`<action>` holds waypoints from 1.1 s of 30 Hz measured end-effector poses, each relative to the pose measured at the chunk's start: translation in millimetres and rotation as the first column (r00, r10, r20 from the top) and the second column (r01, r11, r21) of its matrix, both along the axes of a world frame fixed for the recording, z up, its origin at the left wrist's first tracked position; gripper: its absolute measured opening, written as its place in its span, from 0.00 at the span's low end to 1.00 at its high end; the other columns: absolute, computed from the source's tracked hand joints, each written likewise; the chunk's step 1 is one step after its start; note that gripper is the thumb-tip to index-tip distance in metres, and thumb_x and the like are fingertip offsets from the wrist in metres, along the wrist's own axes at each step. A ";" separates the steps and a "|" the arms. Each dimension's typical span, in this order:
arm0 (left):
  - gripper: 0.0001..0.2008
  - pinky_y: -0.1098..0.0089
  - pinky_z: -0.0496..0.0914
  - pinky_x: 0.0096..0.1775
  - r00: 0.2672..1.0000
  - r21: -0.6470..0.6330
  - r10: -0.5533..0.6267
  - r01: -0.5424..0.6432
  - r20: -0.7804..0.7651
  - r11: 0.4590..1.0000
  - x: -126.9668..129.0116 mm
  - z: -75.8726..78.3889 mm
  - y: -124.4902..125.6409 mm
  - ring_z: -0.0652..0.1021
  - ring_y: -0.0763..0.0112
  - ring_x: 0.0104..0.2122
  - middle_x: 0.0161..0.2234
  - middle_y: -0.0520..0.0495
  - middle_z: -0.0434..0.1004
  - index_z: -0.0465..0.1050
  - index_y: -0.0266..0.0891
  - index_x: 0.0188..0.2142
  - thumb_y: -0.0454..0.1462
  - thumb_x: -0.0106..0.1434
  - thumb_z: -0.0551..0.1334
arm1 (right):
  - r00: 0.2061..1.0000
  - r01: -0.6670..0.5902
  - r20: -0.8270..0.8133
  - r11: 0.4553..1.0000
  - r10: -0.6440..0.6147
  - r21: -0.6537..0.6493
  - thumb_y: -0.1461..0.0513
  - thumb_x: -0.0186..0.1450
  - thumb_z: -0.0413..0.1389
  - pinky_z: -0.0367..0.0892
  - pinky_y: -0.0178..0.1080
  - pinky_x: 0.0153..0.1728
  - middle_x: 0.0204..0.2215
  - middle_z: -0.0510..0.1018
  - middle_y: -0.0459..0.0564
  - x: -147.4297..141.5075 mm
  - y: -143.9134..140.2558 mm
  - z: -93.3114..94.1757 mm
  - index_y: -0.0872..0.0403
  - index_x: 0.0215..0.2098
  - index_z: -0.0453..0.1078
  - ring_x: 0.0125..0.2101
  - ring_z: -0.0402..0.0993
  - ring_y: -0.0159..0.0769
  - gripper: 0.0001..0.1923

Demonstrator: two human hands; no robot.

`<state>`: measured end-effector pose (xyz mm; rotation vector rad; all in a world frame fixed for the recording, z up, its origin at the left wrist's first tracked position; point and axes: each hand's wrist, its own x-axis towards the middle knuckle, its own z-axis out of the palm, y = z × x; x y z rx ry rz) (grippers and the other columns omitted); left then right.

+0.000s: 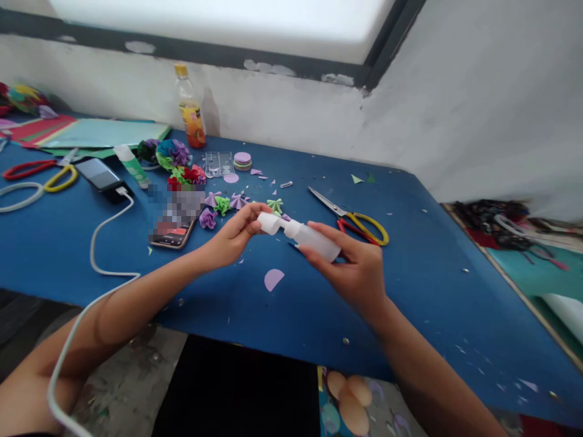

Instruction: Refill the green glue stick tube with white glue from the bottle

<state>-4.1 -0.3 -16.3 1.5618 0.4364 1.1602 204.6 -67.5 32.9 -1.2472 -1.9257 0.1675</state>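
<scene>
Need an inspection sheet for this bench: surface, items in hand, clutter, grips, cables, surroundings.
Surface: blue tabletop, paper scraps scattered on it.
Items in hand: white squeeze bottle, tilted; white cap at its nozzle end; contents can't be told.
Clutter: purple paper half-disc near the hands; paper flowers; scissors to the right; phone plugged in at left; orange drink bottle, upright.
Grips: left hand pinches the cap; right hand holds the bottle body.
Cables: white cable runs from the phone across the tabletop and over the left forearm.
Surroundings: white wall behind, dark-framed window above; other people: nothing seen.
</scene>
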 end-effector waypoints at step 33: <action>0.15 0.69 0.73 0.41 0.995 -0.263 -0.059 0.079 0.081 0.961 -0.5 4.4 -0.4 0.73 0.73 0.36 0.43 0.45 0.71 0.68 0.40 0.46 0.45 0.63 0.60 | 0.964 0.005 -0.262 0.993 -0.037 -0.122 0.58 0.55 0.62 0.68 0.29 0.18 0.24 0.78 0.44 -1.8 0.3 4.9 0.53 0.39 0.76 0.19 0.68 0.26 0.15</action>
